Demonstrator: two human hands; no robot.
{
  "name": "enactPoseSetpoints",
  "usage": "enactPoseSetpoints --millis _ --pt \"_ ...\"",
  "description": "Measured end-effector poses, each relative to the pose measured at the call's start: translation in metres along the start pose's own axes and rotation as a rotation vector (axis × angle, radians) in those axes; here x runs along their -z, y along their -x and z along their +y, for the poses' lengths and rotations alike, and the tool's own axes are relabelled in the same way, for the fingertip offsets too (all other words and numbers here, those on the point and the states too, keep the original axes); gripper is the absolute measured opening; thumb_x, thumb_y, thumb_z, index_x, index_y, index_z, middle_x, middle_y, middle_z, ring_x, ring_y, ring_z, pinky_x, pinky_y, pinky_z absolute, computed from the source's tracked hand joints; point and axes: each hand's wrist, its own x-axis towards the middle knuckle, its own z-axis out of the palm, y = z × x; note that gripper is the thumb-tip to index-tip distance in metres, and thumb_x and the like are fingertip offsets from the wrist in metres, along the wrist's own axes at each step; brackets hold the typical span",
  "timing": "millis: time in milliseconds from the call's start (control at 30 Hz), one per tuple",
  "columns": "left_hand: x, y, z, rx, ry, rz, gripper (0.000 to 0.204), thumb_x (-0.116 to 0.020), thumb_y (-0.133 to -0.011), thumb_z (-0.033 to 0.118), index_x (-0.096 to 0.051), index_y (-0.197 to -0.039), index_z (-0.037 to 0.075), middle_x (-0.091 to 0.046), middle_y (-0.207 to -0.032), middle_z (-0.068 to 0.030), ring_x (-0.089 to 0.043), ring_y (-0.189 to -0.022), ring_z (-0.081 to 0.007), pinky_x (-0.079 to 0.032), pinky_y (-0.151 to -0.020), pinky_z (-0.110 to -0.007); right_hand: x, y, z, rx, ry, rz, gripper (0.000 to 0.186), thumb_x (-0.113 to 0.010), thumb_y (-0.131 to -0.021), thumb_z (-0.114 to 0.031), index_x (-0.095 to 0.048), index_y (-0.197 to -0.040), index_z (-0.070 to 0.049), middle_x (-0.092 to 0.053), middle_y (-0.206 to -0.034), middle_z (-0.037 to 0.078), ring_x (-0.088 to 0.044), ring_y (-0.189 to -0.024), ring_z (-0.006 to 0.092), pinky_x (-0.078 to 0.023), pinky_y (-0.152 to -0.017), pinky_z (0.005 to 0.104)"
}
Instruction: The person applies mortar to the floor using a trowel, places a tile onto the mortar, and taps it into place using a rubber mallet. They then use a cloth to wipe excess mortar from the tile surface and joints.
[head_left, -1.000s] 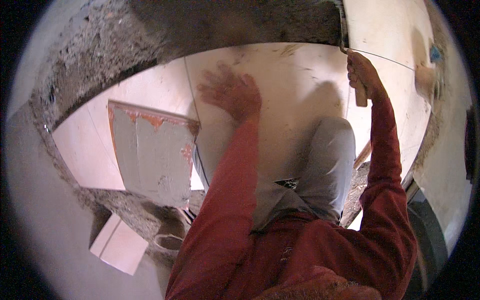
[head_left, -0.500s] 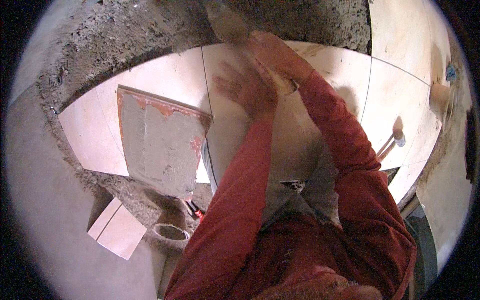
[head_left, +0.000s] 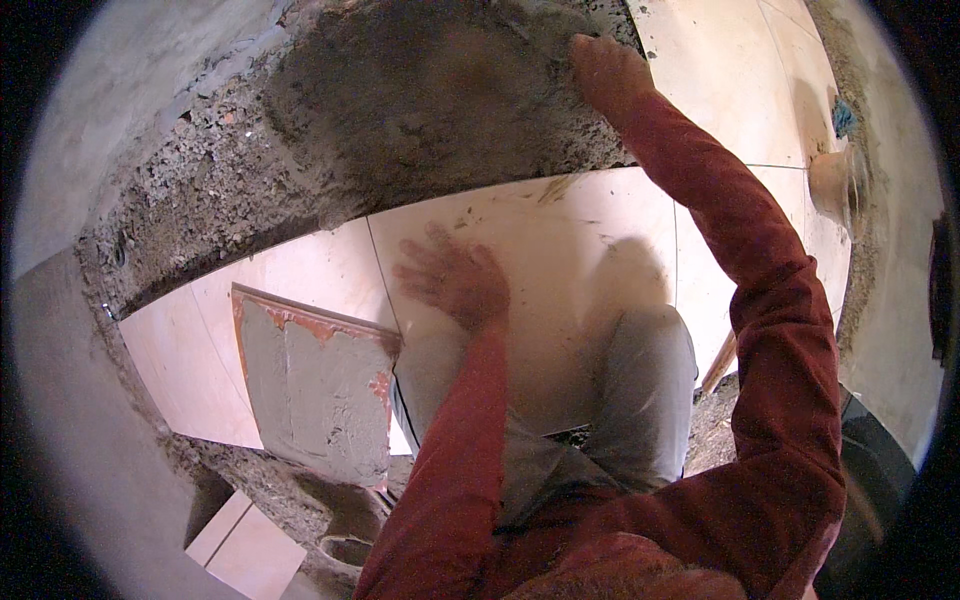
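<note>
Here, the left hand splays its fingers over a pale tile, while at one o'clock the right hand, fingers curled, whether on anything I cannot tell, is over dark mortar, a mortar-coated tile lying at eight.

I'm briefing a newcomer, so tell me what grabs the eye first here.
The dark, rough patch across the top centre stands out first against the pale floor tiles below it. Next comes the orange-edged slab smeared with grey paste, at lower left. The left hand is spread over those tiles; the right hand is at the patch's right end.
</note>
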Motion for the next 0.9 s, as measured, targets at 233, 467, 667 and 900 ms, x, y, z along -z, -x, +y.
enactPoseSetpoints --millis 233,467,667,900 --pt "0.000 0.002 -0.004 0.021 0.076 -0.024 0.076 -0.054 -0.099 0.046 -0.026 -0.163 0.015 -0.011 -0.169 -0.0262 -0.009 -0.150 -0.0592 -0.008 -0.118 -0.072 -0.013 -0.008 0.090 -0.250 -0.602 -0.288 0.030 -0.054 -0.102 -0.030 -0.063 -0.118 -0.007 -0.072 -0.095 0.017 -0.072 -0.082 0.0309 -0.060 -0.069 0.0456" --pt "0.002 -0.003 0.000 0.024 0.062 -0.046 0.080 -0.056 -0.096 0.048 -0.027 -0.163 0.013 -0.012 -0.168 -0.0280 -0.007 -0.150 -0.0616 -0.005 -0.119 -0.073 -0.042 0.028 0.011 -0.560 -2.134 -0.383 0.031 -0.062 -0.102 -0.038 -0.062 -0.119 -0.013 -0.062 -0.085 0.002 -0.061 -0.068 0.0164 -0.056 -0.060 0.0349" --pt "0.009 -0.007 0.001 0.040 0.069 -0.103 0.079 -0.057 -0.096 0.048 -0.029 -0.161 0.012 -0.013 -0.168 -0.0281 -0.008 -0.149 -0.0618 -0.005 -0.118 -0.073 -0.017 -0.069 -0.152 -0.033 -1.961 -0.409 0.025 -0.061 -0.103 -0.032 -0.062 -0.117 -0.011 -0.062 -0.084 0.003 -0.062 -0.068 0.0177 -0.057 -0.062 0.0365" --pt "0.001 -0.002 -0.002 -0.005 0.110 -0.066 0.081 -0.057 -0.095 0.049 -0.029 -0.161 0.011 -0.012 -0.168 -0.0291 -0.009 -0.148 -0.0629 -0.004 -0.118 -0.075 -0.006 -0.072 -0.230 0.293 -1.244 0.096 0.030 -0.053 -0.103 -0.034 -0.064 -0.103 -0.006 -0.071 -0.085 0.016 -0.073 -0.072 0.0325 -0.060 -0.064 0.0507"
